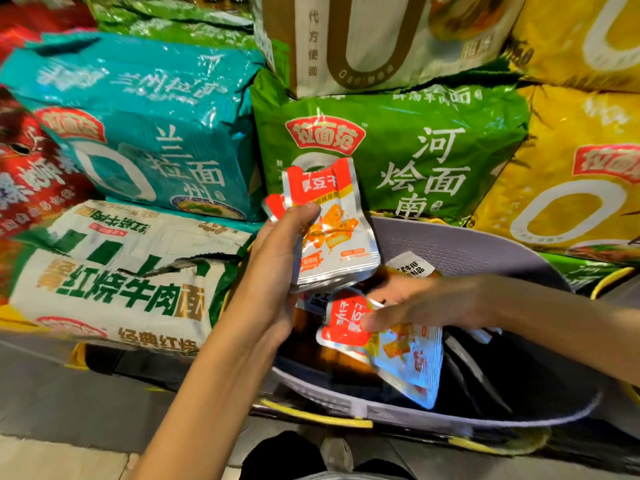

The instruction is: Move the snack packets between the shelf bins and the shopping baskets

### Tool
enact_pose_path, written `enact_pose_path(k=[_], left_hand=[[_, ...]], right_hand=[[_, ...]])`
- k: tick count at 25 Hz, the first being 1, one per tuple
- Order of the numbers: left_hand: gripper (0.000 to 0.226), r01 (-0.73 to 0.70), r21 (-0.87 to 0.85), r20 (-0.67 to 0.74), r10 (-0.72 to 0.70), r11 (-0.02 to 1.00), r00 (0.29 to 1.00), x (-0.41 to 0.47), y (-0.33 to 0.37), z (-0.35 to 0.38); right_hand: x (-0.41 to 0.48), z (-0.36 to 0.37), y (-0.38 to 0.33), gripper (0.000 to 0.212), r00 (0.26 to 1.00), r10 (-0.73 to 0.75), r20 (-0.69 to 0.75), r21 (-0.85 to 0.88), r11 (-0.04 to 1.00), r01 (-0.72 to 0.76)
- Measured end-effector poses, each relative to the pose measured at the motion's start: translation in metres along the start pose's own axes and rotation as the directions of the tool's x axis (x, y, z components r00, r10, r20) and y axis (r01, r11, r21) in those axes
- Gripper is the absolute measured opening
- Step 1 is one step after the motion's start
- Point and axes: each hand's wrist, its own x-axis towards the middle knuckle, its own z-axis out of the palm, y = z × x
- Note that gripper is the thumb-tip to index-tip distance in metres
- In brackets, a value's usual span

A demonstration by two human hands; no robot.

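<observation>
At the bottom edge, a strip of grey floor is seen below the shelf front. From there the left forearm is raised toward the left hand, whose thumb and curled fingers are clamped on a small stack of red-and-white tofu snack packets, held upright just above the near-left part of a grey shopping basket. The right hand is reached in from the right, and one more red-and-white snack packet is pinched between its thumb and fingers, tilted and hanging inside the basket opening, just below the stack. Yellow handles are seen lying along the near rim of the basket. Deeper inside the basket, dark brown packets are seen, and a white-labelled packet is leaned against the perforated far wall. Behind and around the basket, large noodle multipacks are stacked: a white-and-green beef noodle pack to the left, a teal pack above it, a red pack at the far left, a green pack directly behind the stack, a yellow pack to the right, and a beige pack resting on top of the green one.
</observation>
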Motion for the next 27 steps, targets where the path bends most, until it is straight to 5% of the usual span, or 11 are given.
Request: enact_pose_path(k=[4, 6, 10, 13, 19, 24, 27], left_hand=[[0.02, 0.083, 0.029, 0.097, -0.085, 0.996, 0.992, 0.004, 0.005, -0.005], [0.019, 0.117, 0.068, 0.164, -0.127, 0.991, 0.978, 0.005, 0.011, -0.007], [0.027, 0.167, 0.115, 0.309, -0.196, 0.979, 0.931, -0.005, 0.022, -0.004], [0.032, 0.183, 0.179, 0.471, -0.247, 0.967, 0.847, -0.022, 0.026, 0.005], [0.058, 0.233, 0.364, 0.677, -0.429, 0.902, 0.598, -0.088, 0.0, 0.021], [0.026, 0.179, 0.534, 0.732, -0.558, 0.826, 0.392, -0.163, -0.073, 0.017], [0.042, 0.081, 0.704, 0.655, -0.689, 0.706, 0.311, -0.207, -0.132, 0.013]], right_hand=[[-0.033, 0.007, -0.019, 0.055, 0.972, -0.04, -0.232, -0.018, 0.999, 0.037], [-0.055, 0.019, -0.027, 0.05, 0.905, -0.069, -0.419, 0.073, 0.991, 0.109], [-0.085, 0.065, -0.038, 0.019, 0.578, -0.068, -0.813, 0.219, 0.884, 0.412], [-0.103, 0.113, -0.039, 0.015, 0.314, -0.034, -0.949, 0.169, 0.784, 0.597], [-0.143, 0.235, -0.01, 0.026, -0.101, 0.196, -0.975, 0.058, 0.668, 0.742], [-0.149, 0.342, 0.059, 0.022, -0.294, 0.508, -0.81, 0.062, 0.572, 0.818], [-0.149, 0.406, 0.107, 0.028, -0.315, 0.656, -0.686, 0.039, 0.466, 0.884]])
